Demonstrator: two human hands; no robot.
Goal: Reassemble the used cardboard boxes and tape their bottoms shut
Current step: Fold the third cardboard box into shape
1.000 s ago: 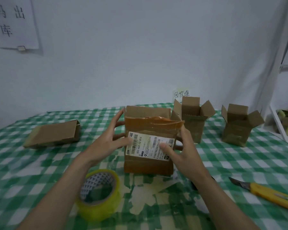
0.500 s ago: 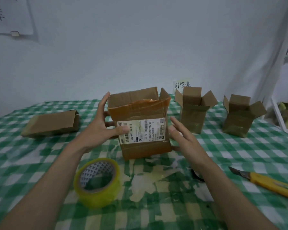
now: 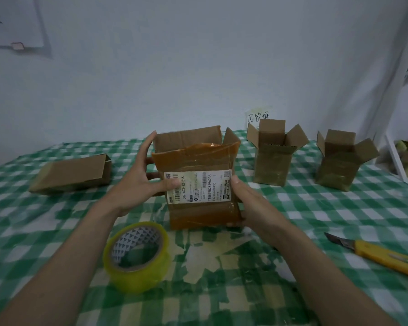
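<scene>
Cardboard box [image 3: 198, 184], upright at table centre, flaps open: left hand [image 3: 137, 184] clasps its 9 o'clock side, thumb across the label; right hand [image 3: 250, 203] clamps its 3 o'clock edge. Tape roll [image 3: 137, 255] at 7 o'clock.

Both forearms are showing bare from the lower frame edge up to the wrists, with no sleeve, watch or ring appearing on the left hand [image 3: 137, 184] or the right hand [image 3: 252, 203]
</scene>
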